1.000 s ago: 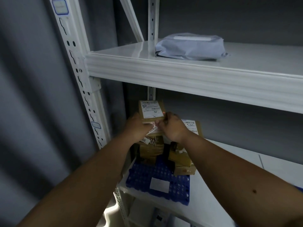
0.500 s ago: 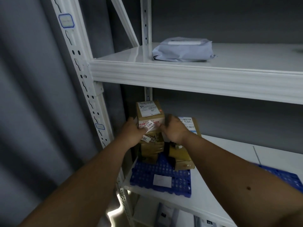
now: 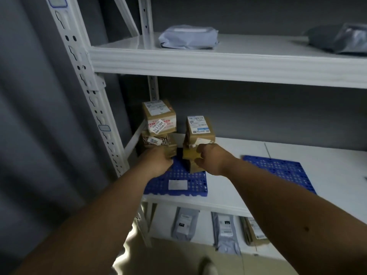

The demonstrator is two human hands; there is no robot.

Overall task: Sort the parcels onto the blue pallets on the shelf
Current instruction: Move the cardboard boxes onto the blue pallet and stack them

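Head view: two stacks of brown parcels (image 3: 160,124) on left blue pallet (image 3: 178,181), middle shelf (image 3: 238,203). Left hand (image 3: 158,161) curled against left stack base, right hand (image 3: 206,157) gripping lower box of right stack. Step, by judgement: squaring stacks. Next: release gently, avoid toppling; second pallet (image 3: 278,171) bare.

White shelf (image 3: 228,62): my blue pallets (image 3: 176,184) (image 3: 278,171) lie at 9 and 3 o'clock; grey mailers (image 3: 188,36) up at 12.
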